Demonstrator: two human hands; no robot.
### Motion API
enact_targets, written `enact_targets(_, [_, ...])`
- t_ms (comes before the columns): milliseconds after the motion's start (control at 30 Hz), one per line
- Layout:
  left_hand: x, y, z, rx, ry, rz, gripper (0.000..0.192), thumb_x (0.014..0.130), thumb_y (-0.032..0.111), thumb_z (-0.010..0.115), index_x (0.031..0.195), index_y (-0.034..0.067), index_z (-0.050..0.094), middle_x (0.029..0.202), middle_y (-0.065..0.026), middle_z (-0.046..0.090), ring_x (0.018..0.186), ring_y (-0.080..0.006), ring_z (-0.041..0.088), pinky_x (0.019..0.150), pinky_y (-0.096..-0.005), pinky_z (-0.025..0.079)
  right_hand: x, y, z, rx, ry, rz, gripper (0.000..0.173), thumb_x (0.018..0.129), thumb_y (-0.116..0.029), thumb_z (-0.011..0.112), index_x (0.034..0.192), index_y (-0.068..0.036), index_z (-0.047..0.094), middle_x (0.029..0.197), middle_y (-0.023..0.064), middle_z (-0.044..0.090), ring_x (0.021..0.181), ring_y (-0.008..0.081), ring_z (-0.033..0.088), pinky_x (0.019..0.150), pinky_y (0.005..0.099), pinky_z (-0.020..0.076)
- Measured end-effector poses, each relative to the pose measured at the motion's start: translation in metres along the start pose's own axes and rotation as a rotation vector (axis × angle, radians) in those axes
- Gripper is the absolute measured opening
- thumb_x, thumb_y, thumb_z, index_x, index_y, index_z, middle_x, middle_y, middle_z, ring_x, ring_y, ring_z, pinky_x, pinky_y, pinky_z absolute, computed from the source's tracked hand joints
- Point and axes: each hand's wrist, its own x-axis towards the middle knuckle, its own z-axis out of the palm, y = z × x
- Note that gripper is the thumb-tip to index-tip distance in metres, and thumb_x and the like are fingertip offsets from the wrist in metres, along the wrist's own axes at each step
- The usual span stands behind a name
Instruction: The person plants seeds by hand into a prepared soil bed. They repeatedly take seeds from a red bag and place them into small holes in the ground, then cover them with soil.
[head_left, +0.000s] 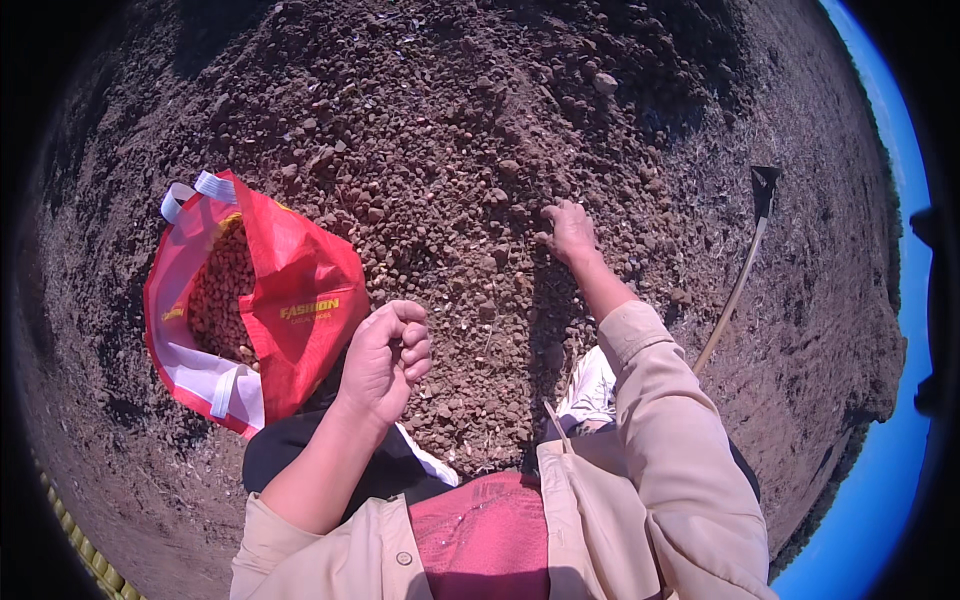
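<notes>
My left hand (386, 356) is held above the ground with its fingers curled into the palm. Whether anything lies inside that curl is hidden. Close beside it, on the left, a red shopping bag (311, 262) with white handles stands open. Many peanuts in their shells (223, 289) fill part of the bag. Farther forward and to the right, my right hand (570, 231) reaches down to the cloddy soil (457, 225), fingertips bent at the surface. What those fingertips touch is too small to make out. Small pale bits, some perhaps peanuts, are scattered among the clods.
A long-handled hoe (731, 300) lies on the ground to the right. Below my right forearm is a white shoe or foot covering (589, 390). Larger clods (604, 83) dot the far soil. A row of yellow-green objects (82, 544) runs along the lower left rim.
</notes>
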Motion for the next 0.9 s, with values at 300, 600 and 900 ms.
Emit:
enact_targets(300, [-0.003,-0.020,-0.028,0.199,0.061,-0.124,0.015,0.085,0.005,0.046,0.096,0.003,0.056,0.068,0.0026,0.044,0.054,-0.0062,0.038,0.045,-0.0210,0.031,-0.002,-0.012,0.049,0.287,0.100,0.322,0.039,0.074,-0.048,0.077,0.102,-0.021,0.071,0.114,0.0069,0.058,0.116,0.0307,0.051,0.099,0.0520,0.0357])
enact_targets(600, [0.009,-0.015,-0.057,0.285,0.150,0.076,0.021,0.087,0.007,0.046,0.106,0.002,0.055,0.074,-0.0005,0.050,0.060,-0.0092,0.045,0.049,-0.0234,0.038,-0.027,-0.065,0.017,0.198,0.376,-0.021,0.019,0.087,-0.031,0.066,0.087,-0.012,0.066,0.090,0.0069,0.062,0.097,0.0272,0.054,0.092,0.0457,0.0363])
enact_targets(900, [0.024,-0.006,-0.054,0.077,0.258,0.036,0.027,0.103,0.031,0.045,0.102,0.005,0.055,0.073,0.0016,0.049,0.057,-0.0090,0.043,0.045,-0.0228,0.034,-0.025,-0.178,-0.033,0.667,-0.115,-0.477,0.063,0.080,-0.031,0.078,0.133,-0.007,0.052,0.131,0.0144,0.056,0.125,0.0285,0.050,0.108,0.0399,0.0375])
